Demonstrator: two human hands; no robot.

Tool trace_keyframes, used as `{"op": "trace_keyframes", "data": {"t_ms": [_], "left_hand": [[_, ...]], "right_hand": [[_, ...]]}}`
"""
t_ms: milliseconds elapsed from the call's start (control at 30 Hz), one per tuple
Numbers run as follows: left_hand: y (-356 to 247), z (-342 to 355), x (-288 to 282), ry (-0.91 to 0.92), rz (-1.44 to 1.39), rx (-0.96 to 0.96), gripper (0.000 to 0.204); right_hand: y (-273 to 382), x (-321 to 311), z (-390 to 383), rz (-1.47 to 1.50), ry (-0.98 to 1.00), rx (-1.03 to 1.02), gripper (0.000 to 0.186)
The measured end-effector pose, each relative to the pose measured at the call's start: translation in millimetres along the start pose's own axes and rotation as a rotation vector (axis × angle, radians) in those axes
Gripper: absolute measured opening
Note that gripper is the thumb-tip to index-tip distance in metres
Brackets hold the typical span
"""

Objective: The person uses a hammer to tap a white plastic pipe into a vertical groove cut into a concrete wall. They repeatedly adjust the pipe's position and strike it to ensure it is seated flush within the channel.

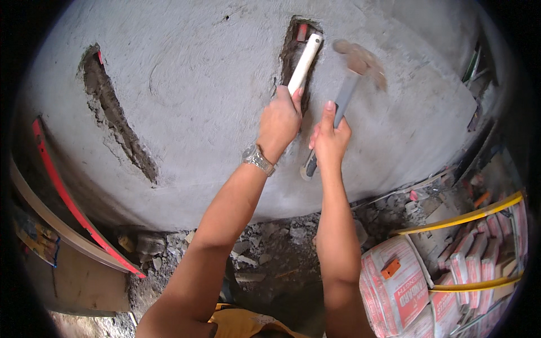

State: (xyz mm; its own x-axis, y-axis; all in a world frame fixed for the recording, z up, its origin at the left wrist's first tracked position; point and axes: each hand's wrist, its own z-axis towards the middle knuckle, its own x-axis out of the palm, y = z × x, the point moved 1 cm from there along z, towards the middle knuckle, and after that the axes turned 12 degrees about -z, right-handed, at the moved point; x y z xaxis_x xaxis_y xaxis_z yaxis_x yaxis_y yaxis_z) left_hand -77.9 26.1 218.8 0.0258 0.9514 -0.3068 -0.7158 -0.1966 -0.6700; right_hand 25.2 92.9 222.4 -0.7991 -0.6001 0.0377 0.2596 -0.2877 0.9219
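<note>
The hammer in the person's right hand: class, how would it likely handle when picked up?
The hammer is probably top-heavy: its blurred metal head sits far above the right hand. The straight grey handle looks stiff, and its rubbery-looking grip likely resists slipping.

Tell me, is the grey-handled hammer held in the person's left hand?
No, the right hand grips the grey-handled hammer, while the left hand holds the white chisel-like tool in the wall groove.

Both arms stretched forward; left hand (pixel 279 121) fisted, right hand (pixel 329 138) fisted, thumb extended up.
</note>
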Motion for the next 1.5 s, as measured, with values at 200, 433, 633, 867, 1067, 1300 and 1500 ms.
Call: {"op": "trace_keyframes", "data": {"t_ms": [200,433,633,867,1067,1300,1500], "left_hand": [[-6.6,-0.7,4.1,-0.011,-0.022,0.029,0.042],[-14.1,0.1,7.1,0.026,-0.045,0.009,0.043],[-11.2,2.8,-6.6,0.026,-0.022,0.010,0.043],[-5.5,-0.6,-8.0,0.045,-0.037,0.009,0.043],[-11.4,1.2,-2.5,0.039,-0.072,0.013,0.044],[-14.1,1.9,-2.6,0.047,-0.089,0.018,0.044],[-9.7,3.7,-6.3,0.029,-0.023,0.040,0.045]], "right_hand": [[-8.0,5.7,17.0,-0.129,-0.074,-0.108,0.050],[-9.8,-0.1,19.5,-0.118,-0.192,-0.246,0.054],[7.6,7.7,12.9,-0.203,-0.077,-0.190,0.053],[37.5,2.5,5.4,-0.259,0.026,0.049,0.048],[16.7,13.1,8.8,-0.156,-0.073,-0.016,0.056],[16.3,21.8,8.0,-0.271,-0.188,-0.107,0.059],[20.0,-7.8,7.0,-0.396,-0.010,-0.184,0.053]]}}
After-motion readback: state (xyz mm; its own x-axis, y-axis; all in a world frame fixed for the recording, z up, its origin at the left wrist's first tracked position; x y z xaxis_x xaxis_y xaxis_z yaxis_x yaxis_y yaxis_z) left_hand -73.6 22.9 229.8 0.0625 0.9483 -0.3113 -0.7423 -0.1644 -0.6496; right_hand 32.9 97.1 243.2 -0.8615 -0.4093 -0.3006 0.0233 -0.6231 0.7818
